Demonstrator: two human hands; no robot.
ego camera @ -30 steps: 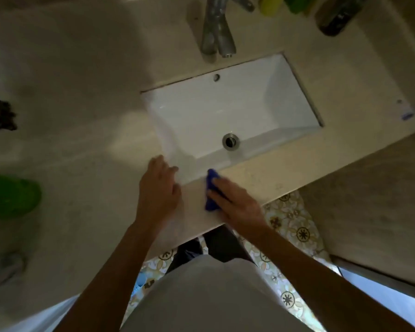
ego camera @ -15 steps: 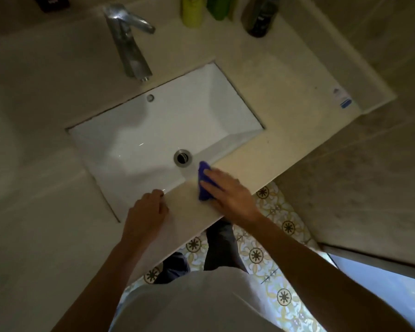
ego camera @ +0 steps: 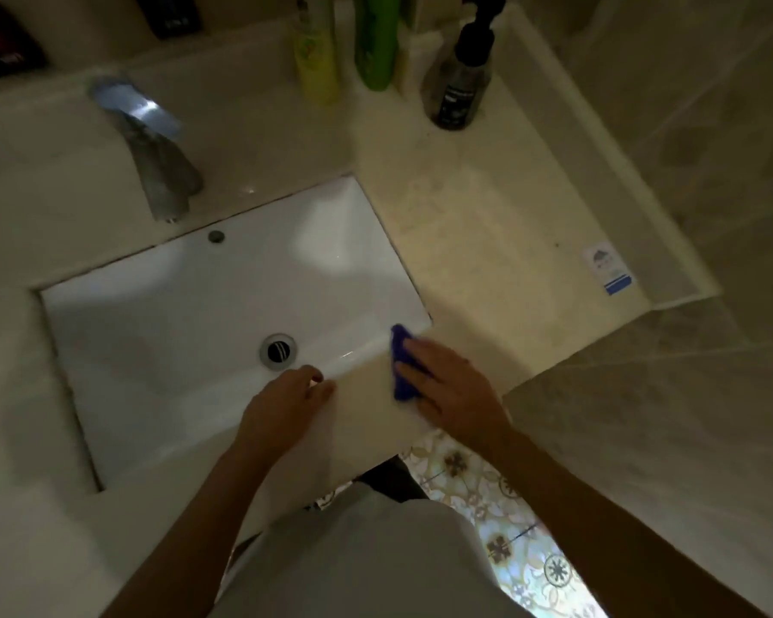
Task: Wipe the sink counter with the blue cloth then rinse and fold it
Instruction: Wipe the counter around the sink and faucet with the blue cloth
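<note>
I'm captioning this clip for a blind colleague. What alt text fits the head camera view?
Seen from above, a person's right hand presses a blue cloth on the beige counter at the front right corner of a white sink. The left hand rests on the sink's front edge; a faucet and bottles stand behind.

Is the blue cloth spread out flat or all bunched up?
Bunched up. The blue cloth is a small wad under the right hand on the counter.
</note>
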